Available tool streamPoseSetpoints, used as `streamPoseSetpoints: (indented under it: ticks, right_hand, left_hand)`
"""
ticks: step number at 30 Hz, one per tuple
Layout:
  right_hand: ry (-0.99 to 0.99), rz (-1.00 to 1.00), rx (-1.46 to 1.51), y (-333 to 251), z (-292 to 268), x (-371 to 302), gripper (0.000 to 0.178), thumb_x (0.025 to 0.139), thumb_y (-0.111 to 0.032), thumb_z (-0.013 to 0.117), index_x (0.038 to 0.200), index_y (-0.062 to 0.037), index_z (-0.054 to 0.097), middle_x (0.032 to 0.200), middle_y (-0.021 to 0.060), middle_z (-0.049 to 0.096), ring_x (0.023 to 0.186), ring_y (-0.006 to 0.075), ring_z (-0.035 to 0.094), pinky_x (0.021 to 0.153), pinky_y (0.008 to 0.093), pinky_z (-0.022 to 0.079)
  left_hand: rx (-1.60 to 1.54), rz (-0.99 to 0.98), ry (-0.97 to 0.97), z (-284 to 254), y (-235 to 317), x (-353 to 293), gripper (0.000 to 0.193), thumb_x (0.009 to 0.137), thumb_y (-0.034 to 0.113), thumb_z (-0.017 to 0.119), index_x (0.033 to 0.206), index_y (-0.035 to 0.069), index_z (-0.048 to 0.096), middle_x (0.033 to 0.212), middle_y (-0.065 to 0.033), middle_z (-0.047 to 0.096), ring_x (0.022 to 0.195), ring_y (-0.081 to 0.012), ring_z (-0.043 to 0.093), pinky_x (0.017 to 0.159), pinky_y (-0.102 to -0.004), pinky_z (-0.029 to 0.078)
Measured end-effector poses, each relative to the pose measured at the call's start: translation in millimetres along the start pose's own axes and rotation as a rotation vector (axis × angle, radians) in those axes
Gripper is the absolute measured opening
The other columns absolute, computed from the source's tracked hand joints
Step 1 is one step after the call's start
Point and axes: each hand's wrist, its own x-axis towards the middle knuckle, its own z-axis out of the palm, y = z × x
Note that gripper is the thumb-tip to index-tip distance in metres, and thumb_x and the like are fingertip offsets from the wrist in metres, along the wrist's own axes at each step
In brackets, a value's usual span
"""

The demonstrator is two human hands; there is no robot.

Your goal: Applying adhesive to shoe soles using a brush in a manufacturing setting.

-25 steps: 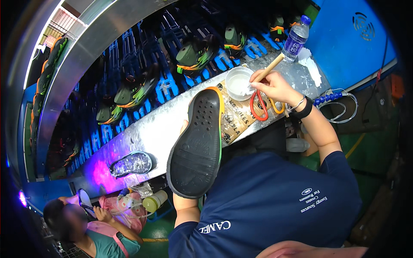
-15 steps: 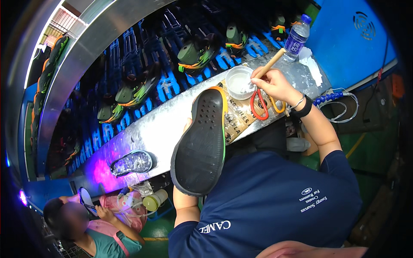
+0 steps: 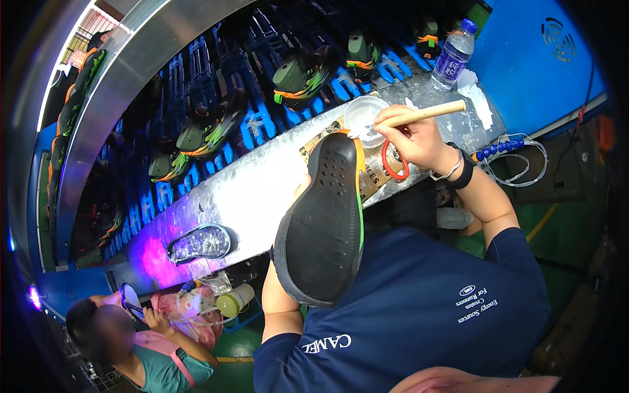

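My left hand [image 3: 301, 188] is mostly hidden behind a large black shoe sole [image 3: 324, 223] with an orange and green edge; its fingers show at the sole's left side, gripping it. My right hand [image 3: 414, 141] is closed around a brush [image 3: 426, 114] with a pale wooden handle. White bristles reach the sole's heel end at the top; whether they touch the edge is hard to tell. Just beyond them sits a clear round tub [image 3: 362, 108] with whitish contents. Beneath my right hand lies a pair of scissors [image 3: 404, 172], its red handle loop showing.
Brown printed paper [image 3: 375, 183] covers part of the metal bench [image 3: 236, 196]. Another sole [image 3: 200, 244] lies to the left. A water bottle [image 3: 453, 56] stands at the back right. Shoes [image 3: 298, 78] sit on blue racks behind. A person [image 3: 167, 347] holds a sole at lower left.
My right hand has brought the brush from the tub to the sole's heel end, its handle swinging down to the right. My left hand has shifted the sole slightly right.
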Motion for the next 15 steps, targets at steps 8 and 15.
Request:
streamPoseSetpoints:
  ticks: [8,15]
  right_hand:
    - [-0.016,-0.173,-0.021,-5.2,6.8,11.8,0.006,0.074,0.005,0.056,0.079,0.0023,0.058,0.084,0.0102,0.059,0.071,0.0173,0.055,0.062,0.0260,0.044]
    - [-0.008,-0.297,-0.069,-3.9,2.9,9.9,0.006,0.073,0.004,0.056,0.078,0.0021,0.058,0.081,0.0103,0.059,0.069,0.0191,0.056,0.059,0.0272,0.045]
  left_hand:
    - [0.059,-0.013,-0.007,6.6,1.4,-0.1,0.045,0.086,0.034,0.045,0.115,-0.001,0.044,0.096,-0.0130,0.057,0.080,-0.0176,0.058,0.070,-0.0274,0.050]
    - [0.173,-0.018,-0.020,10.3,12.6,-6.1,0.046,0.085,0.034,0.047,0.115,0.000,0.043,0.096,-0.0114,0.056,0.081,-0.0158,0.057,0.071,-0.0263,0.049]
